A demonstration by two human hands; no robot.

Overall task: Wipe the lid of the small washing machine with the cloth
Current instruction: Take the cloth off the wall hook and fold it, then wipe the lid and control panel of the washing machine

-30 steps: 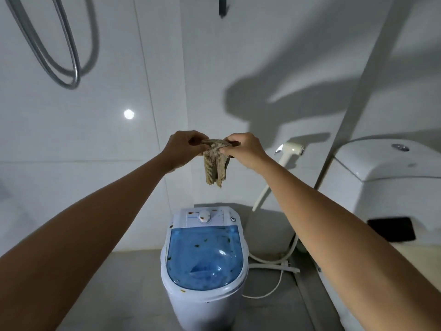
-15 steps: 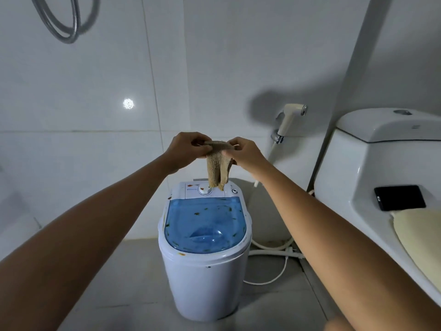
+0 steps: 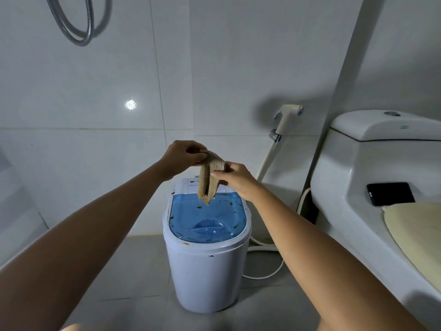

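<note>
Your left hand (image 3: 181,158) and right hand (image 3: 235,179) each pinched the tan cloth (image 3: 211,181), dangling above the blue lid (image 3: 206,218) at its 12 o'clock edge. Wiping hadn't begun, I judge; next, lower and press it flat.

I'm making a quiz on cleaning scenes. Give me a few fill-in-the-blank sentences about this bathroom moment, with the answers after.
1. Both hands, left hand and right hand, hold a tan ____ above the washing machine.
2. The machine's see-through lid is coloured ____.
3. A black phone lies on the ____, to the right of the machine.
4. The lid is ____, with brown specks on it.

Answers: cloth; blue; toilet; closed
</note>
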